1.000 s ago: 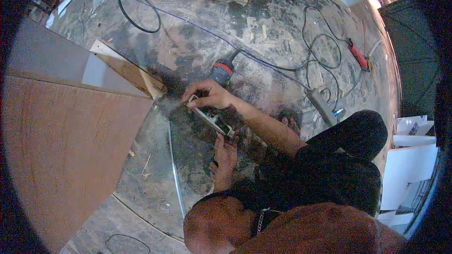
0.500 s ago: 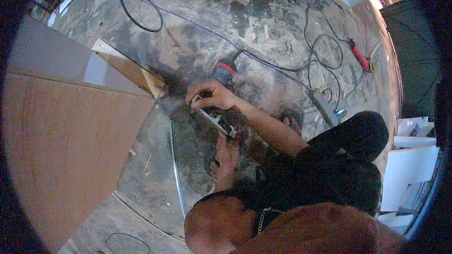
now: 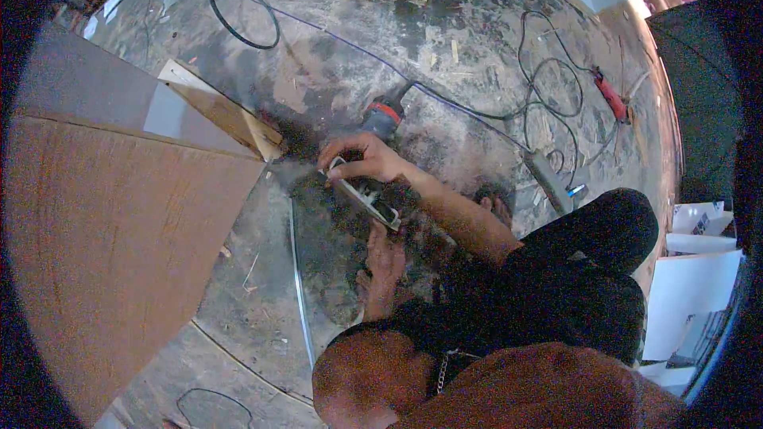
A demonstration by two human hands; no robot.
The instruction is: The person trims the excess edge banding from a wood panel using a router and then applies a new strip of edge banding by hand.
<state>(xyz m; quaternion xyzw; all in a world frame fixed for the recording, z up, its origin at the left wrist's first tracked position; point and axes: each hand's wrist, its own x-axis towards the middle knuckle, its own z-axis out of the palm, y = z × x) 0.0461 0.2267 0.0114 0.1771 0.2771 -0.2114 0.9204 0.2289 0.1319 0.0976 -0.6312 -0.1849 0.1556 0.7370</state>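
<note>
A long, narrow pale-metal piece with cut-outs in it lies aslant between my hands. My right hand grips its far end, thumb on the near side and fingers bent over the top. At the near end my left hand holds the piece, its fingertips partly hidden in shadow. Just beyond my right hand lies a dark corded power tool with a red ring, its front end out of sight behind that hand. The dark dusty floor around the piece is blurred.
A large brown board fills the left, with a wooden strip by its corner. A thin metal strip lies left of my hands. Looped cables and a red tool lie to the right, before white panels.
My hands and the metal piece keep nearly the same place, with a slight shift of the right hand. The whole view has moved a little.
</note>
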